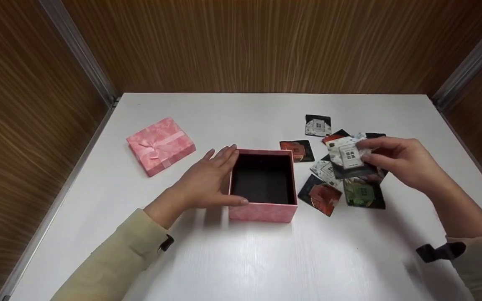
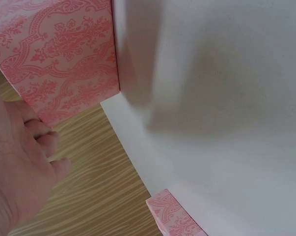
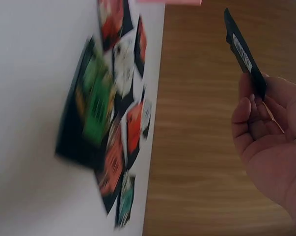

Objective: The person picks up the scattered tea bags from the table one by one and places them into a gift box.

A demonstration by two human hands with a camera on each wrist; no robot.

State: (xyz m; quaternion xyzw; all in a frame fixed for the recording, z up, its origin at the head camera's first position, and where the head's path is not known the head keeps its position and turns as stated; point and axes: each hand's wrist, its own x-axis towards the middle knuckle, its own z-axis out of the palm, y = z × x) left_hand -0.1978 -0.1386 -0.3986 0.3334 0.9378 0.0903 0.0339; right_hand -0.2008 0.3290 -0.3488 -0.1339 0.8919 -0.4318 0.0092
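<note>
An open pink box (image 1: pixel 262 213) with a dark inside stands in the middle of the white table. My left hand (image 1: pixel 203 179) rests along its left side, with the thumb laid over the near rim and the fingers at the far left corner. Off to the right, my right hand (image 1: pixel 408 163) pinches a flat square packet (image 1: pixel 349 156), white and black with a pale label, between thumb and fingers. A barcode shows on the packet's back (image 3: pixel 243 54) in the right wrist view. Below it lie several similar packets, among them a green one (image 1: pixel 364 192) and a red one (image 1: pixel 322 195).
A pink lid (image 1: pixel 159 146) with a ribbon bow lies left of the box. Another black-and-white packet (image 1: pixel 318 125) is farther back, and an orange one (image 1: pixel 297 150) sits by the box's far right corner. Wood-grain panels (image 1: pixel 266 46) border the table (image 1: pixel 249 263).
</note>
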